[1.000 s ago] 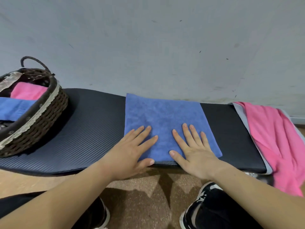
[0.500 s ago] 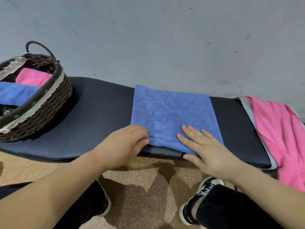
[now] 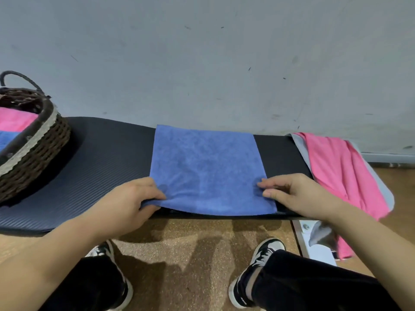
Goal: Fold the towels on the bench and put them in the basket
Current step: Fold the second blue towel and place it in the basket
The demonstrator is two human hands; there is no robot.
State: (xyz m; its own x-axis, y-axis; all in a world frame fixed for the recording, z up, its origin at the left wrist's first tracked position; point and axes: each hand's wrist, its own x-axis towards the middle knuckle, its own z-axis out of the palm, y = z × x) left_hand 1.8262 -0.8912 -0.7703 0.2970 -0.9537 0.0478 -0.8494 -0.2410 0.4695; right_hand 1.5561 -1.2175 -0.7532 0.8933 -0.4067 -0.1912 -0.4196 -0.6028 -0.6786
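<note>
A folded blue towel (image 3: 207, 169) lies flat across the middle of the black bench (image 3: 107, 162). My left hand (image 3: 132, 198) pinches its near left corner, with fingers tucked under the edge. My right hand (image 3: 298, 194) pinches its near right corner the same way. The dark wicker basket (image 3: 38, 149) stands at the bench's left end, holding a folded pink towel (image 3: 15, 121) and a folded blue towel (image 3: 6, 140). At the right end a loose pink towel (image 3: 341, 171) drapes over a grey towel (image 3: 298, 144) and hangs off the bench.
A grey wall runs right behind the bench. Below the near edge are the brown floor, my two shoes (image 3: 258, 265) and dark trousers. A white bench leg (image 3: 314, 243) shows under the right end.
Both hands have slid from lying flat on the blue towel's near half out to its near corners and closed on them. The view has shifted so the basket sits further left.
</note>
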